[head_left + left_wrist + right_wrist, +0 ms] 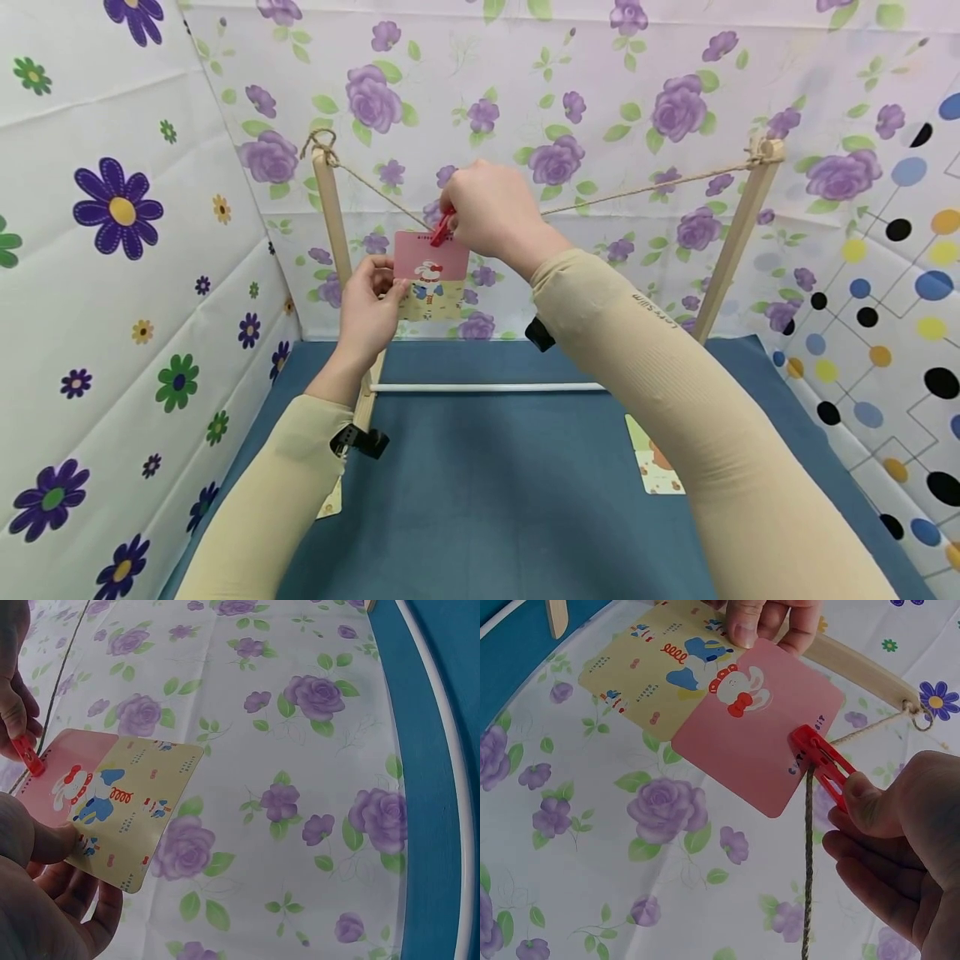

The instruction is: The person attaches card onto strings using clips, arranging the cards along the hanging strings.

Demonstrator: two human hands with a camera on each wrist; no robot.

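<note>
A pink and yellow card with a cartoon rabbit hangs at the twine, which sags toward it. My left hand pinches the card's left edge between thumb and fingers. At the card's top edge sits a red clothespin, its tip over the card and twine. My right hand pinches the clothespin's handle end between thumb and fingers, as the right wrist view shows. In the left wrist view, the left thumb lies across the printed front of the card.
Two wooden posts, left and right, carry the twine. A white rod runs low across the frame. Patterned cards lie on the blue cloth, one at the right and one at the left, both partly hidden by sleeves.
</note>
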